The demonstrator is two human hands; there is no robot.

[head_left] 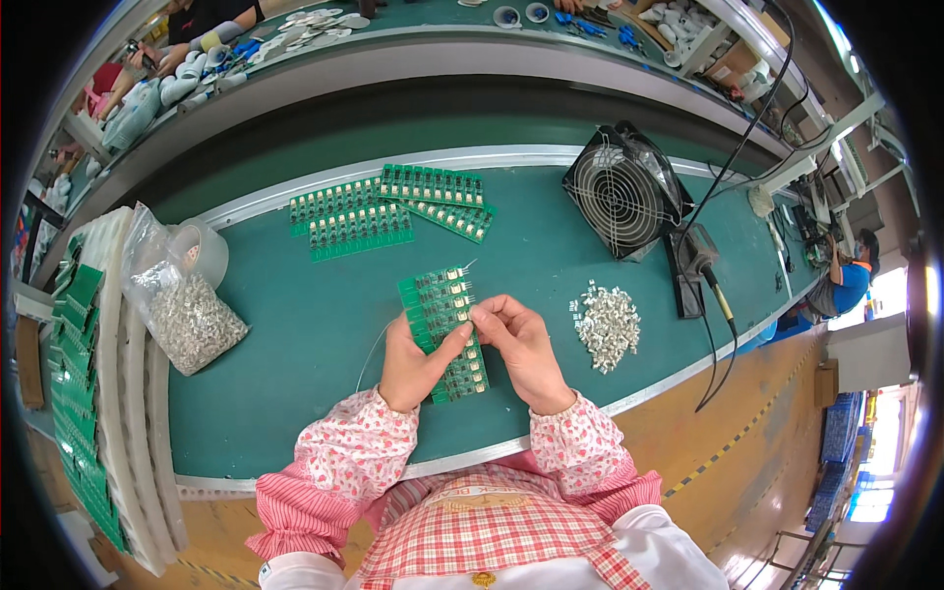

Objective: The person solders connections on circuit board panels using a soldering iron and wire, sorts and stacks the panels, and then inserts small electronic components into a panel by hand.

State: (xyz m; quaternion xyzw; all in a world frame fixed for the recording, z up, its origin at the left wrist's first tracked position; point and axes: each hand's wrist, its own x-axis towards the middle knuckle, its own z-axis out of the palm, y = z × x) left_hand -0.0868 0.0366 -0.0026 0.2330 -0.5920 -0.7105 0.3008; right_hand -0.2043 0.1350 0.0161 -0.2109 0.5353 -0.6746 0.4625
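A green circuit board panel [449, 378] with a row of white connectors is held upright above the green work surface. My left hand [413, 362] grips its left side, thumb laid across the front. At the panel's right edge, my right hand [521, 344] has thumb and forefinger pinched together by a connector; whether a small part sits between them is hidden. Right of that hand lies a pile of small white connectors [610, 329]. Beyond my hands, several similar green panels [361, 233] with white connectors lie partly overlapping.
At left are a clear bag of small white parts [197, 324], a roll of tape [208, 251], and white foam trays [147, 413] beside stacked green panels [79, 413]. A black fan [619, 192] and a soldering iron [720, 293] stand at right. Other people work beyond.
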